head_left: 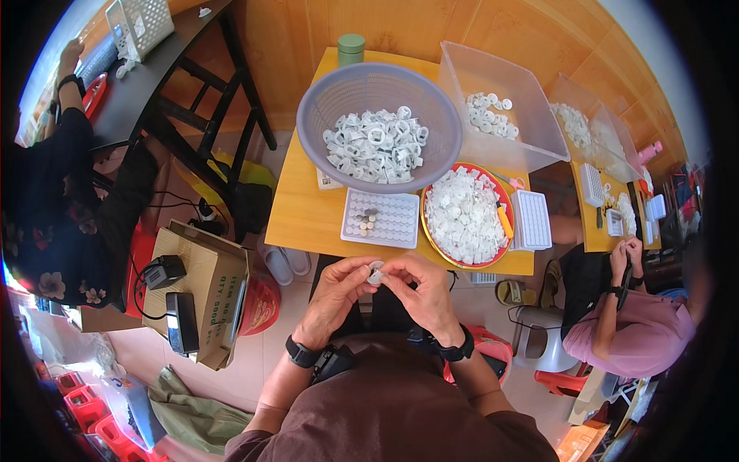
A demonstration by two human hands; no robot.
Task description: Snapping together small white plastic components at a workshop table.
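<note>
My left hand (336, 299) and my right hand (420, 291) meet in front of the table's near edge. Between their fingertips they pinch a small white round plastic part (375, 275). A white tray with rows of round pockets (394, 231) lies just beyond my hands, with a few small tan and grey round pieces (366, 222) on it. To its right is a red-rimmed round plate (439, 255) heaped with small clear-white plastic pieces (466, 215). Behind the tray, a grey-purple basket (315, 146) holds many white ring-shaped parts (377, 142).
A clear bin (531, 150) of white round parts stands at the back right, near a green jar (351, 48). An orange-handled tool (504, 222) rests on the plate, beside stacked white trays (533, 219). Co-workers sit left and right. A cardboard box (219, 300) stands left of me.
</note>
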